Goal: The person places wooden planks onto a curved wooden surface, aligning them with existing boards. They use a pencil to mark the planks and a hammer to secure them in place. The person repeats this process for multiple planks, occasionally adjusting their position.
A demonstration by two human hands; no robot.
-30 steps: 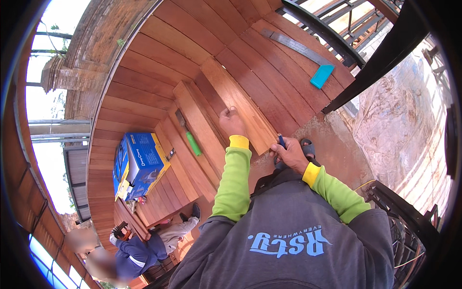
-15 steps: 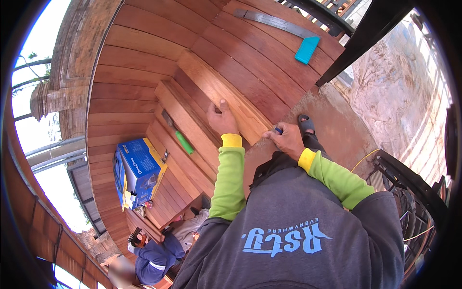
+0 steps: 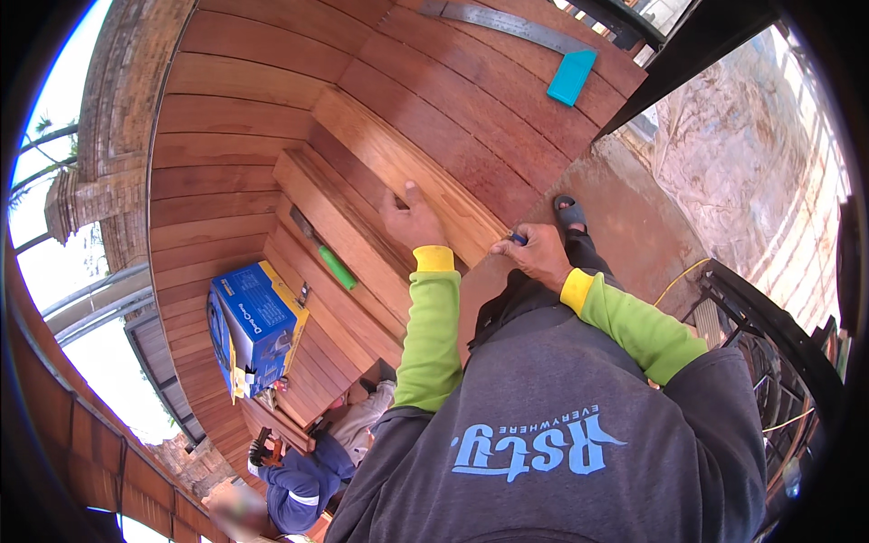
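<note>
A light wooden plank [image 3: 430, 176] lies diagonally across the middle. My left hand [image 3: 409, 217] is at its left edge, thumb extended and fingers curled against it. My right hand [image 3: 534, 253] is closed round a small dark-blue tool [image 3: 518, 239], perhaps a pencil, at the plank's near end; its tip is too small to tell. Another board [image 3: 317, 195] lies alongside to the left, and beyond that a chisel-like tool with a green handle [image 3: 335, 264]. A steel square with a teal handle [image 3: 570, 77] rests on the reddish boards at the upper right.
A blue-and-yellow box [image 3: 253, 321] sits on boards at the left. A co-worker [image 3: 303, 484] crouches at the lower left, holding a dark-and-orange tool. A black metal post [image 3: 697, 41], crumpled sheeting [image 3: 724, 154] and a yellow cord [image 3: 679, 285] are on the right.
My left hand's thumb has lifted out of a pinch and now points along the plank. My right hand stays at the plank's end. The whole view has shifted.
</note>
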